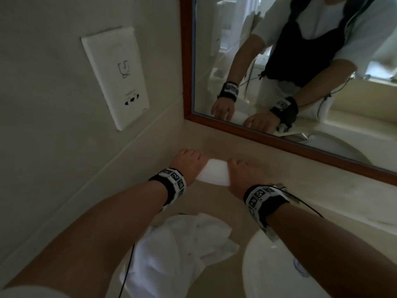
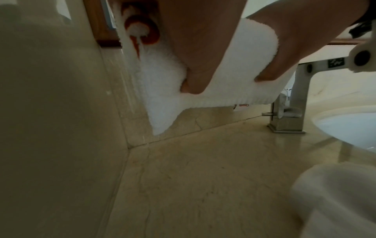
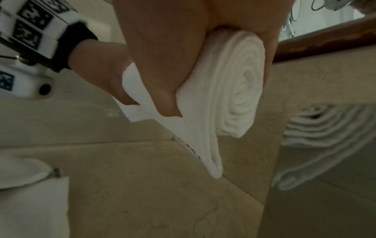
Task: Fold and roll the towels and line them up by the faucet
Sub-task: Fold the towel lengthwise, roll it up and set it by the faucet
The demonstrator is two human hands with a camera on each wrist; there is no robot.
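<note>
A rolled white towel (image 1: 213, 173) is held between both hands above the beige counter, near the back corner by the wall. My left hand (image 1: 189, 161) grips its left end and my right hand (image 1: 241, 171) grips its right end. In the right wrist view the towel's spiral end (image 3: 242, 90) shows, with a loose tail (image 3: 211, 161) hanging down. The left wrist view shows my thumb (image 2: 195, 67) pressed into the roll (image 2: 223, 87). The chrome faucet (image 2: 293, 112) stands just right of the roll. A crumpled pile of white towels (image 1: 182, 250) lies nearer me.
A round white sink (image 1: 266, 267) sits at the right below my right forearm. A wood-framed mirror (image 1: 187, 82) runs along the back. A white outlet plate (image 1: 116, 78) is on the left wall. Bare counter (image 2: 203, 177) lies under the roll.
</note>
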